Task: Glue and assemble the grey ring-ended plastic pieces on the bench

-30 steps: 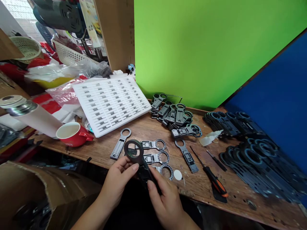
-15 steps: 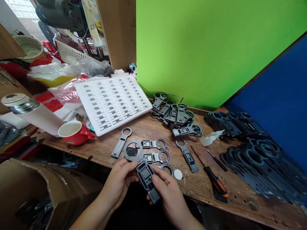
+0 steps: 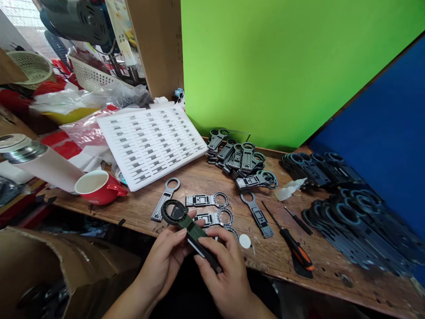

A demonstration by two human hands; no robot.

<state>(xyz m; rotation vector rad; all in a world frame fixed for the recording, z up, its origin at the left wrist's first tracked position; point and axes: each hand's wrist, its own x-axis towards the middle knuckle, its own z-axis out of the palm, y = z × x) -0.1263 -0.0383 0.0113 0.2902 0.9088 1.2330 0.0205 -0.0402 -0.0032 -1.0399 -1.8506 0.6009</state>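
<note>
Both hands hold one dark ring-ended plastic part [image 3: 195, 234] over the bench's front edge, tilted with its ring toward the upper left. My left hand [image 3: 166, 254] pinches it just below the ring. Around its lower end close the fingers of my right hand [image 3: 224, 266]. Beyond them lie similar grey parts with rings: one at the left [image 3: 166, 199], one across the middle [image 3: 206, 200], another below that [image 3: 214, 218], and a further one partly hidden by my right hand. A white disc [image 3: 245, 241] lies beside my right hand. One more ring-ended part [image 3: 257, 215] rests farther right.
A white tray [image 3: 152, 146] with rows of small metal pieces leans at the back. A red mug [image 3: 99, 188] and a flask [image 3: 46, 164] stand left. Ring-ended parts are piled [image 3: 237, 153] behind and stacked [image 3: 355, 217] right, near an orange-black screwdriver [image 3: 295, 248]. An open carton [image 3: 83, 266] sits lower left.
The held part has been turned over, from its grey recessed face to a darker side. My right hand has shifted its grip. The whole view has moved slightly.
</note>
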